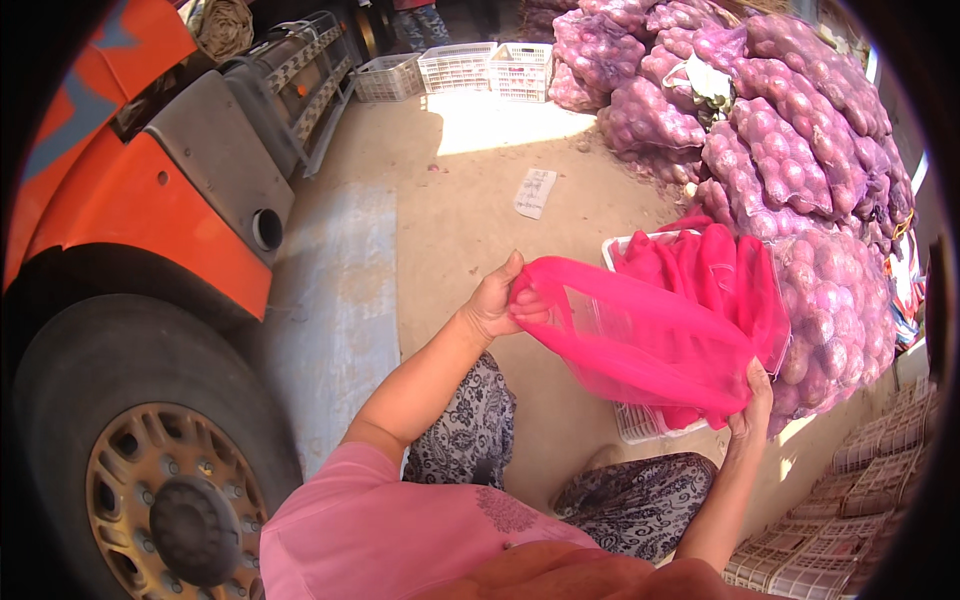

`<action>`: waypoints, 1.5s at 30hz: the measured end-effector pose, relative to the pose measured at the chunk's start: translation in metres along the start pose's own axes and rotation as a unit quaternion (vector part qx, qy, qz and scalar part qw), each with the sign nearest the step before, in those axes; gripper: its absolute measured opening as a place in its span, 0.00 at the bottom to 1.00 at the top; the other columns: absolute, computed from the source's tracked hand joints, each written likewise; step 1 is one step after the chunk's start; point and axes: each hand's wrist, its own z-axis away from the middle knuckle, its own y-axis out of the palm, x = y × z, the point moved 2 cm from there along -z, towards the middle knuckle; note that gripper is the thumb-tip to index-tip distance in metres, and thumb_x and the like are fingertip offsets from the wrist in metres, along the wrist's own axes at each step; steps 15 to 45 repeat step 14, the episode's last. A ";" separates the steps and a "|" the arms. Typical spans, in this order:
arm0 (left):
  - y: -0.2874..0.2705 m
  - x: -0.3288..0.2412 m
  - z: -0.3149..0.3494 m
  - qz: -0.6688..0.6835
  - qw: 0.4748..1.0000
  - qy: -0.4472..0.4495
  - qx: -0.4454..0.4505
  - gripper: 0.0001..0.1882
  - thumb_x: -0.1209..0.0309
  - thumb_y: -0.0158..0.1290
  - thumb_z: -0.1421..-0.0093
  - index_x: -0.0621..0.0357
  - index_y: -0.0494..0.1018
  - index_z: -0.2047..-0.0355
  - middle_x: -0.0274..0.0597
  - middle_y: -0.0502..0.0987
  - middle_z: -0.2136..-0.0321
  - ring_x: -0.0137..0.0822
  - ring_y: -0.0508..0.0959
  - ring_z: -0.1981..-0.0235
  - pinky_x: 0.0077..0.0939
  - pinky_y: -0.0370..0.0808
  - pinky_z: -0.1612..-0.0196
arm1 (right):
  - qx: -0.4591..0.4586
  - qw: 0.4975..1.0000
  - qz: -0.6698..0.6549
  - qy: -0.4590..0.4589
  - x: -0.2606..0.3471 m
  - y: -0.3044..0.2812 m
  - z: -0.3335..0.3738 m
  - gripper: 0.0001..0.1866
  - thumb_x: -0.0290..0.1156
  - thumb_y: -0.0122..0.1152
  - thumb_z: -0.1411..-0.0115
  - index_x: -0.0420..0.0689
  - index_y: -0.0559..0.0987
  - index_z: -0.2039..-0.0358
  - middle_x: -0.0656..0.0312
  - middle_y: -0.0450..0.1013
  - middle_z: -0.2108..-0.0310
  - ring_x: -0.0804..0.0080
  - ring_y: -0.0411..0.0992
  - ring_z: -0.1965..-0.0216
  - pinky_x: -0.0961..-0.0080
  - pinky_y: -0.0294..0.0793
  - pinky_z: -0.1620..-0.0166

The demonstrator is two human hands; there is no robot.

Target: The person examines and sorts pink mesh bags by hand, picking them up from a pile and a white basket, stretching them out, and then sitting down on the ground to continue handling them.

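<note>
A bright pink mesh bag is stretched out between my two hands in front of my knees. My left hand grips one end, with its fingers partly inside the mesh. On the other end my right hand is closed, its thumb along the edge. Behind the stretched bag, a heap of more pink mesh bags fills a white plastic crate. Close to my right hand stands a full mesh sack of onions.
Stacked onion sacks rise at the far right. White crates stand at the back, and more crates lie at the lower right. An orange truck with a large wheel takes up the left. A paper slip lies on the floor.
</note>
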 end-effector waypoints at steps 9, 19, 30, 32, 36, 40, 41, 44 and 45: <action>-0.002 -0.012 -0.008 -0.245 0.897 0.153 -0.334 0.15 0.63 0.53 0.41 0.55 0.69 0.57 0.34 0.72 0.64 0.29 0.72 0.65 0.25 0.71 0.58 | 0.021 0.979 0.185 -0.081 -0.008 0.002 -0.003 0.11 0.24 0.58 0.44 0.36 0.73 0.60 0.63 0.75 0.66 0.80 0.72 0.67 0.84 0.71 0.60; -0.020 -0.003 -0.005 -0.345 0.866 0.085 -0.353 0.19 0.67 0.53 0.41 0.57 0.65 0.51 0.38 0.73 0.59 0.30 0.73 0.58 0.31 0.71 0.51 | -0.114 0.902 0.274 -0.315 0.015 0.038 0.009 0.28 0.23 0.53 0.41 0.45 0.59 0.40 0.61 0.73 0.60 0.78 0.71 0.62 0.82 0.70 0.56; -0.020 -0.003 -0.005 -0.345 0.866 0.085 -0.353 0.19 0.67 0.53 0.41 0.57 0.65 0.51 0.38 0.73 0.59 0.30 0.73 0.58 0.31 0.71 0.51 | -0.114 0.902 0.274 -0.315 0.015 0.038 0.009 0.28 0.23 0.53 0.41 0.45 0.59 0.40 0.61 0.73 0.60 0.78 0.71 0.62 0.82 0.70 0.56; -0.020 -0.003 -0.005 -0.345 0.866 0.085 -0.353 0.19 0.67 0.53 0.41 0.57 0.65 0.51 0.38 0.73 0.59 0.30 0.73 0.58 0.31 0.71 0.51 | -0.114 0.902 0.274 -0.315 0.015 0.038 0.009 0.28 0.23 0.53 0.41 0.45 0.59 0.40 0.61 0.73 0.60 0.78 0.71 0.62 0.82 0.70 0.56; -0.020 -0.003 -0.005 -0.345 0.866 0.085 -0.353 0.19 0.67 0.53 0.41 0.57 0.65 0.51 0.38 0.73 0.59 0.30 0.73 0.58 0.31 0.71 0.51 | -0.114 0.902 0.274 -0.315 0.015 0.038 0.009 0.28 0.23 0.53 0.41 0.45 0.59 0.40 0.61 0.73 0.60 0.78 0.71 0.62 0.82 0.70 0.56; -0.020 -0.003 -0.005 -0.345 0.866 0.085 -0.353 0.19 0.67 0.53 0.41 0.57 0.65 0.51 0.38 0.73 0.59 0.30 0.73 0.58 0.31 0.71 0.51 | -0.114 0.902 0.274 -0.315 0.015 0.038 0.009 0.28 0.23 0.53 0.41 0.45 0.59 0.40 0.61 0.73 0.60 0.78 0.71 0.62 0.82 0.70 0.56; -0.020 -0.003 -0.005 -0.345 0.866 0.085 -0.353 0.19 0.67 0.53 0.41 0.57 0.65 0.51 0.38 0.73 0.59 0.30 0.73 0.58 0.31 0.71 0.51 | -0.114 0.902 0.274 -0.315 0.015 0.038 0.009 0.28 0.23 0.53 0.41 0.45 0.59 0.40 0.61 0.73 0.60 0.78 0.71 0.62 0.82 0.70 0.56; -0.020 -0.003 -0.005 -0.345 0.866 0.085 -0.353 0.19 0.67 0.53 0.41 0.57 0.65 0.51 0.38 0.73 0.59 0.30 0.73 0.58 0.31 0.71 0.51 | -0.114 0.902 0.274 -0.315 0.015 0.038 0.009 0.28 0.23 0.53 0.41 0.45 0.59 0.40 0.61 0.73 0.60 0.78 0.71 0.62 0.82 0.70 0.56; -0.020 -0.003 -0.005 -0.345 0.866 0.085 -0.353 0.19 0.67 0.53 0.41 0.57 0.65 0.51 0.38 0.73 0.59 0.30 0.73 0.58 0.31 0.71 0.51 | -0.114 0.902 0.274 -0.315 0.015 0.038 0.009 0.28 0.23 0.53 0.41 0.45 0.59 0.40 0.61 0.73 0.60 0.78 0.71 0.62 0.82 0.70 0.56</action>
